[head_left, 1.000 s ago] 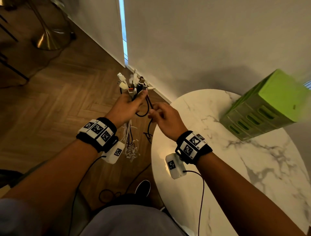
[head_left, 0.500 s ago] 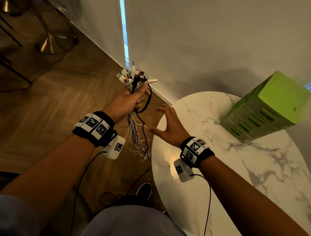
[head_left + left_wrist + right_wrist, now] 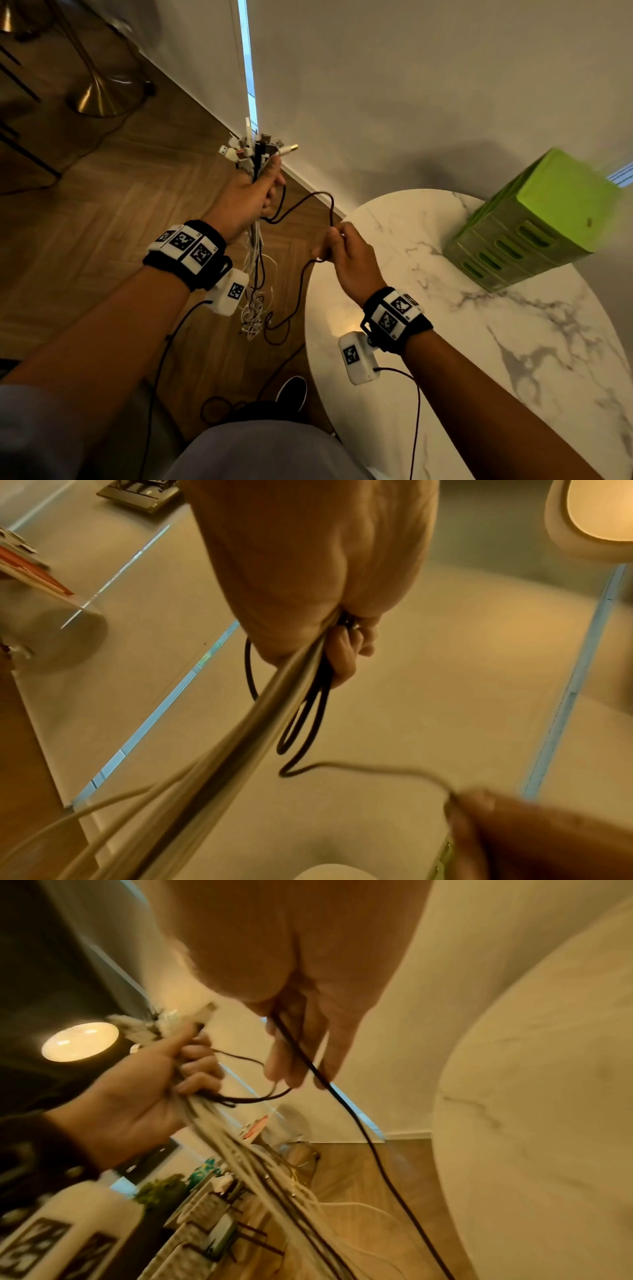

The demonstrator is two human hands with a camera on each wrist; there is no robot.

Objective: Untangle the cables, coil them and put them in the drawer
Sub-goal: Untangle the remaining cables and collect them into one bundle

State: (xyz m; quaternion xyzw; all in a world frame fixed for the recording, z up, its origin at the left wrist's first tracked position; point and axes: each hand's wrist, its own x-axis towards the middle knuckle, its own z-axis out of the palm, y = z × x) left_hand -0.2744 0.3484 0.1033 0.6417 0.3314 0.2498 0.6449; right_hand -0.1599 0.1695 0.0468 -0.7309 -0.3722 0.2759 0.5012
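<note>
My left hand grips a bundle of white and black cables upright, plug ends fanning out above the fist and tangled tails hanging toward the floor. In the left wrist view the fingers curl round the bundle. My right hand pinches one dark cable that loops from the left fist across to it, then drops below. The right wrist view shows this dark cable running through the fingers. A green drawer unit stands on the round marble table, drawers shut.
The wall rises close behind the table. Wooden floor lies on the left with a brass lamp base at the far left. My shoe and wrist-camera leads are below the hands, beside the table's edge.
The right hand, open half a second ago, has closed on the dark cable and drawn a loop of it rightward, away from the bundle. The left hand keeps its grip.
</note>
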